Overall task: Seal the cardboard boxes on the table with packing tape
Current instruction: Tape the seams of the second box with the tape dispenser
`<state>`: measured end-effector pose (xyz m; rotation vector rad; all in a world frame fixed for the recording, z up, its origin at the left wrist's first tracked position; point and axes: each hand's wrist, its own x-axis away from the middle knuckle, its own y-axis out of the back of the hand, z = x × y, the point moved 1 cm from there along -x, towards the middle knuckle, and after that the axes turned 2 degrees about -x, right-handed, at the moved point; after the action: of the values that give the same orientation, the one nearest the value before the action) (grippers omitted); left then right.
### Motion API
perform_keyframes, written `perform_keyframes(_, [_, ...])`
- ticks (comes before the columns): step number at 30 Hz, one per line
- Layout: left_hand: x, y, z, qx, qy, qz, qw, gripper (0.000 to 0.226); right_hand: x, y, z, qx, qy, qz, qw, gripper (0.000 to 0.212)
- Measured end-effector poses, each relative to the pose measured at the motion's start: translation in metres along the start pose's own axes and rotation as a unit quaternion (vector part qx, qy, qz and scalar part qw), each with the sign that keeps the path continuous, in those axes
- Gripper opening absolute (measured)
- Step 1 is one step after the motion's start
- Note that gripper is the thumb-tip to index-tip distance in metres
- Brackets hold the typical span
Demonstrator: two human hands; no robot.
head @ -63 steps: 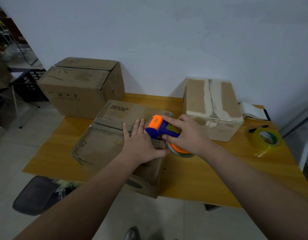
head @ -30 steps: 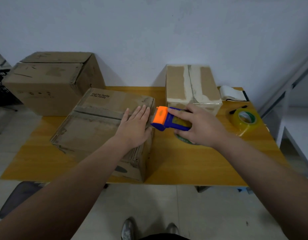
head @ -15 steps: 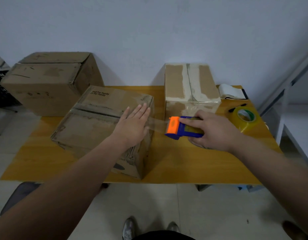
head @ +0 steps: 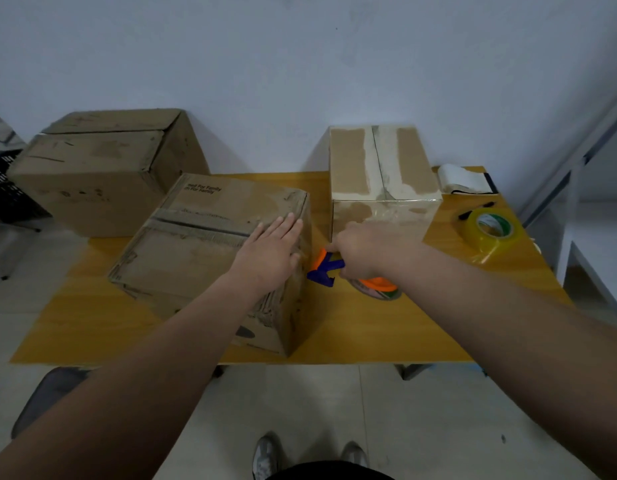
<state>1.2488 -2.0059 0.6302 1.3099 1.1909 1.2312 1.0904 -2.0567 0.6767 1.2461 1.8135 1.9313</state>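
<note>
- L hand (head: 269, 251): lying flat, fingers straight and close together, pressing down on top of the near box (head: 196, 247) at its right edge. It is holding nothing.
- R hand (head: 362, 249): fingers curling round the tape dispenser (head: 326, 270) (blue body, orange parts), gripping it from above.
- Change vs. half a sec. ago: the dispenser was then standing out to the right, w/ a clear strip stretching back to the box top. Now it is dropping low, just beside the box's right wall, nose tilting toward that wall. L hand is keeping its place.
- Meaning (a judgement): the strip is prob. being folded over the top edge and run down the side. This end of the seam is likely nearing completion, w/ cutting and rubbing down yet to come. The strip itself is showing too faintly to trace.
- Position: the near box is sitting skewed on the front-left part of the table (head: 352, 341), under the L hand and just left of the R hand. The dispenser is hanging low between this box and the rear box (head: 383, 168). Whether it is touching the wall cannot be told.
- Rear box: standing just behind the R hand, pale marks running along its top seam.
- Other items: the big box (head: 102, 168) is sitting at far left, behind the near box. The spare tape roll (head: 490, 230) is lying on the table's right, well apart from both hands.
</note>
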Motion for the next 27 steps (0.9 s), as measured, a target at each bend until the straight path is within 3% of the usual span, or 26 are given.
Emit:
perform_keyframes(5, [0.000, -0.002, 0.000, -0.001, 0.002, 0.003, 1.000, 0.060, -0.012, 0.011, 0.012, -0.028, -0.004, 0.023, 0.999, 0.013])
perform_keyframes(22, [0.003, 0.002, -0.003, -0.019, 0.006, -0.002, 1.000, 0.058, -0.030, 0.015, 0.016, -0.097, -0.014, 0.068, 0.993, 0.019])
perform_keyframes(27, [0.004, 0.003, 0.000, -0.028, 0.006, 0.003, 1.000, 0.057, -0.011, -0.056, -0.007, -0.038, -0.075, 0.117, 0.990, 0.018])
